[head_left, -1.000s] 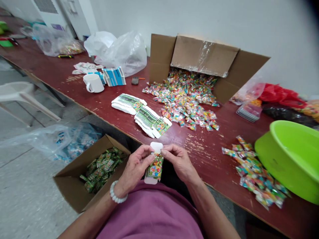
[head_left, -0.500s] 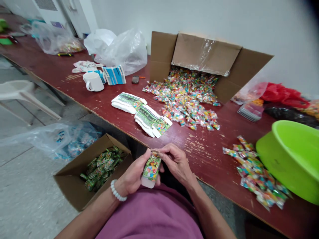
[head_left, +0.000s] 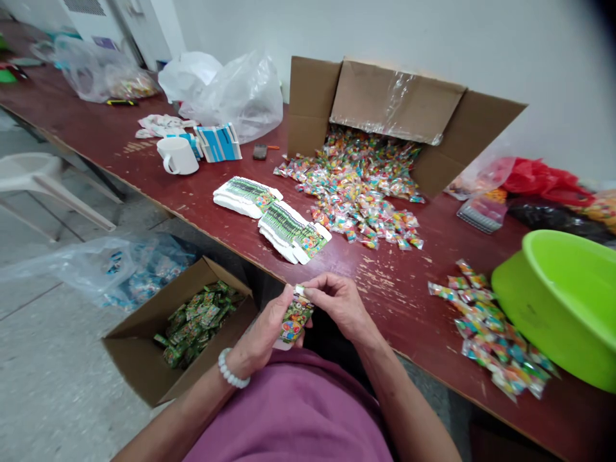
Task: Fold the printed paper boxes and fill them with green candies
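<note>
Close to my body, my left hand (head_left: 267, 330) is wrapped round a small green printed carton (head_left: 293, 319), thumb along its edge. My right hand (head_left: 337, 303) pinches the white flap at the carton's top end between thumb and fingers. The carton's lower end shows a pale flap. Beyond my hands, flat printed cartons (head_left: 287, 226) lie overlapped in two stacks on the red table. Behind them, wrapped candies (head_left: 359, 192) spill out of a cardboard box (head_left: 399, 99) on its side.
Below on the left stands an open cardboard box (head_left: 137, 362) with several filled green cartons (head_left: 199, 317). A green basin (head_left: 534, 314) sits at the right, candies (head_left: 500, 340) beside it. A white mug (head_left: 181, 156), plastic bags (head_left: 240, 96) and a stool (head_left: 29, 170) are farther left.
My right hand's fingers have shifted at the carton's top end, and a white flap now shows there. The carton has risen slightly in my left hand.
</note>
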`<state>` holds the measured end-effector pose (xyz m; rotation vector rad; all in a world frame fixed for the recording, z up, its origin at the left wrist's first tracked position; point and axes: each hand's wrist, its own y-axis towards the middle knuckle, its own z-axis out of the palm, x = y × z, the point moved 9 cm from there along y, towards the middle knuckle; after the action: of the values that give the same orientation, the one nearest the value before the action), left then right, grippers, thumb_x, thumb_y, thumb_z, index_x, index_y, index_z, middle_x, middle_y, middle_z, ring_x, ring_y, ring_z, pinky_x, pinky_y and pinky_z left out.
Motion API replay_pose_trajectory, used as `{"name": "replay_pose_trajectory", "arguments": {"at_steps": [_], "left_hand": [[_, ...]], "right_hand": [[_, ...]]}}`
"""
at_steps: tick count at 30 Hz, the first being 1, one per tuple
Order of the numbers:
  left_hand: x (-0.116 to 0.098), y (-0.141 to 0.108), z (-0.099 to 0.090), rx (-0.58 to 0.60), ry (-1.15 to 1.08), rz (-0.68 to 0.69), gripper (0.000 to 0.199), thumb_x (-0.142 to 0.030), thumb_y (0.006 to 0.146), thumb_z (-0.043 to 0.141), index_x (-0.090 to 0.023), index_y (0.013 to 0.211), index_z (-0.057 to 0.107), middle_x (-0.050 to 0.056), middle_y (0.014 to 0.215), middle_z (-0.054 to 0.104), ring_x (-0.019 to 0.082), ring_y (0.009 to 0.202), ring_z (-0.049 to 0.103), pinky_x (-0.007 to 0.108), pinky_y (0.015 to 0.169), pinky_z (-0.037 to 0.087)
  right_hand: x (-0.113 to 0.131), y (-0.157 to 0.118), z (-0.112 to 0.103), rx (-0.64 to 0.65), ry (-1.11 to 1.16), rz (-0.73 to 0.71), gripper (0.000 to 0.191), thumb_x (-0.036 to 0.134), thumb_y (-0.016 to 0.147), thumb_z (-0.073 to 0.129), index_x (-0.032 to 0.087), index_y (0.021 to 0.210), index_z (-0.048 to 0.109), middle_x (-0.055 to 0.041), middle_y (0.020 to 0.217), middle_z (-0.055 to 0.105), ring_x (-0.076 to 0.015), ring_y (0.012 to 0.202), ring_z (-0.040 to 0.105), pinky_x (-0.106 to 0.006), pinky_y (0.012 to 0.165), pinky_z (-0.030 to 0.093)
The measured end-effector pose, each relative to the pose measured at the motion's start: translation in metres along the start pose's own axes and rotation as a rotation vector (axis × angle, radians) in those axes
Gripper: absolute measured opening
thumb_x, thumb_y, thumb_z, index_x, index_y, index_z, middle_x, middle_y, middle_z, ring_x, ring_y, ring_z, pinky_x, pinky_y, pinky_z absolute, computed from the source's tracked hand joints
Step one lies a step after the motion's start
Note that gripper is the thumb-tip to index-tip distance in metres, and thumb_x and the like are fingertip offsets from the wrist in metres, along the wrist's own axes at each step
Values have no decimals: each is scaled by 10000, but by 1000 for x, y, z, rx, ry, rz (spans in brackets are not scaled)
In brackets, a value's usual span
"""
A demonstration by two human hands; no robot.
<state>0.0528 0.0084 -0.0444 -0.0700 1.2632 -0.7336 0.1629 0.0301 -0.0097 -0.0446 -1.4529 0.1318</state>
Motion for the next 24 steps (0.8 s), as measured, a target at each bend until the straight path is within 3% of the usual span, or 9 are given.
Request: {"name": "replay_pose_trajectory", "arguments": {"at_steps": [4, 9, 12, 15, 17, 19, 21, 24], "left_hand": [[-3, -1, -1, 9, 48, 32, 673, -711, 914, 416, -117, 1081, 687, 69, 749, 673, 100, 473, 566, 203, 450, 416], [2, -2, 3, 36, -47, -14, 678, -707, 899, 461, -191, 1320, 583, 31, 745, 649, 103, 462, 570, 197, 428, 416], [8, -2, 3, 33, -65, -62, 643, -671, 900, 502, -231, 1368, 524, 0, 734, 618, 109, 447, 572, 201, 413, 427], [13, -2, 3, 65, -88, -100, 545, -546, 913, 575, -290, 1381, 464, 2, 817, 643, 124, 505, 607, 218, 457, 462], [14, -2, 2, 101, -130, -107, 471, -443, 909, 621, -276, 1327, 485, 31, 904, 673, 142, 636, 655, 231, 554, 499], [15, -3, 0, 136, -165, -96, 380, -370, 902, 646, -223, 1234, 536, 73, 991, 690, 147, 773, 664, 231, 660, 507], [19, -6, -7, 151, -157, -105, 338, -348, 893, 665, -196, 1174, 554, 102, 1065, 689, 142, 814, 644, 232, 700, 494], [25, -10, -28, 148, -109, -139, 381, -321, 824, 745, -210, 1124, 536, 81, 1077, 681, 159, 821, 634, 285, 745, 500]], "right_hand": [[2, -2, -2, 23, 10, -22, 227, 401, 802, 764, 183, 812, 701, -19, 733, 736, -131, 511, 622, -262, 500, 517], [18, -16, 7, 144, -162, -205, 155, 356, 924, 643, 225, 865, 701, -53, 1075, 740, -196, 907, 691, -350, 808, 554], [21, -22, 11, 113, -444, -334, 85, 273, 921, 629, 228, 892, 694, -55, 1003, 725, -188, 853, 663, -340, 780, 526], [18, -11, 4, 119, -593, -361, 99, 282, 912, 629, 220, 866, 691, -31, 860, 704, -182, 794, 644, -312, 740, 500], [19, 9, -29, 9, -601, -338, 143, 334, 923, 609, 222, 885, 691, -27, 864, 707, -187, 786, 645, -307, 731, 499], [28, 28, -84, -286, -710, -353, 182, 334, 933, 567, 216, 1000, 689, -61, 962, 715, -224, 871, 641, -353, 798, 495], [33, 42, -130, -497, -971, -324, 241, 264, 888, 575, 192, 1094, 679, -125, 1146, 684, -294, 1071, 588, -435, 927, 450], [23, 54, -170, -547, -1126, -231, 266, 227, 816, 615, 182, 1064, 700, -175, 1222, 646, -362, 1133, 533, -526, 953, 409]]}}
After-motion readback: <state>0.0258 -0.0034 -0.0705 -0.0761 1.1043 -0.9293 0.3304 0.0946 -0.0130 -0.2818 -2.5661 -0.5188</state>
